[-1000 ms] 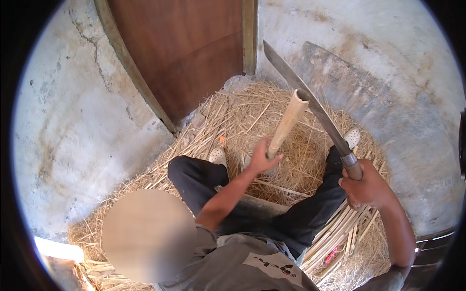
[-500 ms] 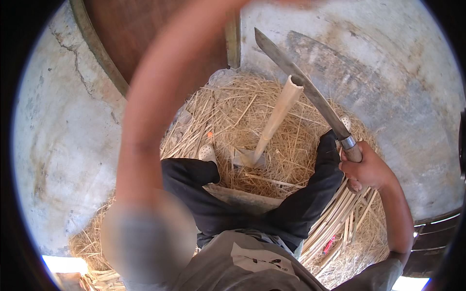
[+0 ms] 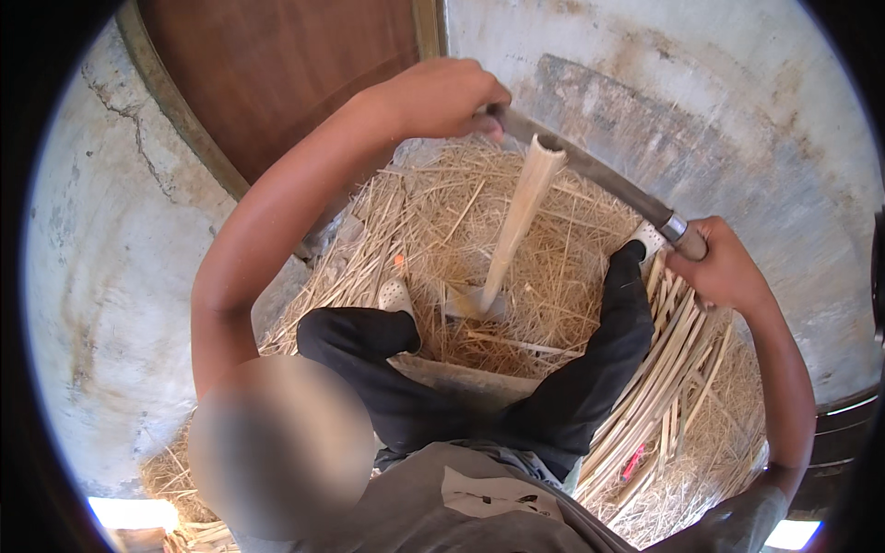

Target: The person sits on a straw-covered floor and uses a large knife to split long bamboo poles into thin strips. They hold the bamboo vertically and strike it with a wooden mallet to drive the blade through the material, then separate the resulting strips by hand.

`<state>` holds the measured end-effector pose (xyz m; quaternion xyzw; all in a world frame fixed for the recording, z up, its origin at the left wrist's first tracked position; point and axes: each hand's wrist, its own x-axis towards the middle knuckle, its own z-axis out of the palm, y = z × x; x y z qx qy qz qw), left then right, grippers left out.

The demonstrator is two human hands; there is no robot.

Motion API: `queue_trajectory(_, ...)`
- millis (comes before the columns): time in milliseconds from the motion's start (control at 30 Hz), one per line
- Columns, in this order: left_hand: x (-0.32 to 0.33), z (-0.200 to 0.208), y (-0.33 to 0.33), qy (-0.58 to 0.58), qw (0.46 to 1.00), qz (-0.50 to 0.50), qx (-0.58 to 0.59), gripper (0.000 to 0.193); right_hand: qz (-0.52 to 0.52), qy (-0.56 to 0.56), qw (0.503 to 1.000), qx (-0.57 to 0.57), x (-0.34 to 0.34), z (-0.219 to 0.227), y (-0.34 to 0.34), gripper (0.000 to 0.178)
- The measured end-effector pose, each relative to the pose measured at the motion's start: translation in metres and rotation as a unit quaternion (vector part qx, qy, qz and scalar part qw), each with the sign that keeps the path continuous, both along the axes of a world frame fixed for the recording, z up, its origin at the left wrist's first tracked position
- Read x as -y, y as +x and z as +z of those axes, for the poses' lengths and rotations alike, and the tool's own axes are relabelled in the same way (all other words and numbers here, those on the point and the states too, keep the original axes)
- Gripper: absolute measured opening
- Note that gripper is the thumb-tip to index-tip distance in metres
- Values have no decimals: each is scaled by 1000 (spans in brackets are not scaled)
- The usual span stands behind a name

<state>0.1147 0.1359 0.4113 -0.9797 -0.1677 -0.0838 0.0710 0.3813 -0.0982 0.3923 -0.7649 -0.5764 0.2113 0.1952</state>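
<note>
A long machete (image 3: 613,180) slants across the far side of the bamboo's top end. My right hand (image 3: 724,267) is wrapped round its wooden handle. At the other end, my left hand (image 3: 452,97) closes its fingers on the blade's tip. The pale bamboo piece (image 3: 516,221) stands on end, tilted slightly to the right, with its hollow upper end toward me. Its foot rests on a small flat block (image 3: 498,308) between my feet. Whether the blade touches the bamboo, I cannot tell.
Straw-like shavings (image 3: 442,221) cover the floor around the bamboo. Long thin strips (image 3: 650,369) lie in a bundle by my right leg, with a small red object (image 3: 633,463) among them. A brown door (image 3: 286,74) and stained walls (image 3: 774,138) stand close around.
My left hand has come from a raised, blurred position onto the blade's tip. The machete has tilted flatter, its handle end shifting right and slightly farther away with my right hand.
</note>
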Motion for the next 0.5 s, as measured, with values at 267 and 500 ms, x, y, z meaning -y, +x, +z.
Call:
queue_trajectory(267, -27, 1, -13, -10, 998, 29, 50, 25, 10, -123, 990, -68, -38, 6, -4, 20)
queue_trajectory(500, -32, -54, -35, -41, 998, 39, 25, 25, 56, -222, 967, -109, -56, -26, -17, 17)
